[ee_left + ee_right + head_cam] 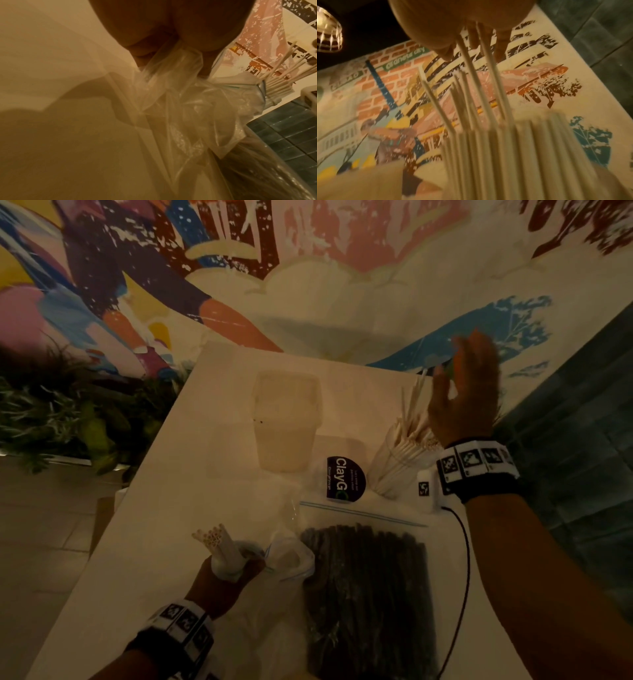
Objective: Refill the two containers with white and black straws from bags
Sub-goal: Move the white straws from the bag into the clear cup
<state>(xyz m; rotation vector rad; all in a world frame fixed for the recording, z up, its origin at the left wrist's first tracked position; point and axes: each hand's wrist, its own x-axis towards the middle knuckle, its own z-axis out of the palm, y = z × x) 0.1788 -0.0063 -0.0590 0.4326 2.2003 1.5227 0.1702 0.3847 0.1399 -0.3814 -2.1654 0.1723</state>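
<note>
My left hand (pixel 222 580) grips the neck of a clear plastic bag (pixel 171 83), and a bundle of white straws (pixel 217 541) sticks up out of its fist. A clear container (pixel 394 463) packed with white straws (pixel 505 155) stands at the table's right. Over it my right hand (pixel 462 392) hovers with its fingers (pixel 447 52) straight, and a few taller straws touch the palm. A zip bag of black straws (pixel 370 594) lies flat near me. The second container (pixel 287 422), translucent and empty, stands in the middle.
A round black ClayGo sign (pixel 344 479) sits between the two containers. Plants (pixel 68 412) lie beyond the left edge of the white table (pixel 171 474), and dark tiles (pixel 582 440) are on the right. A painted wall rises behind.
</note>
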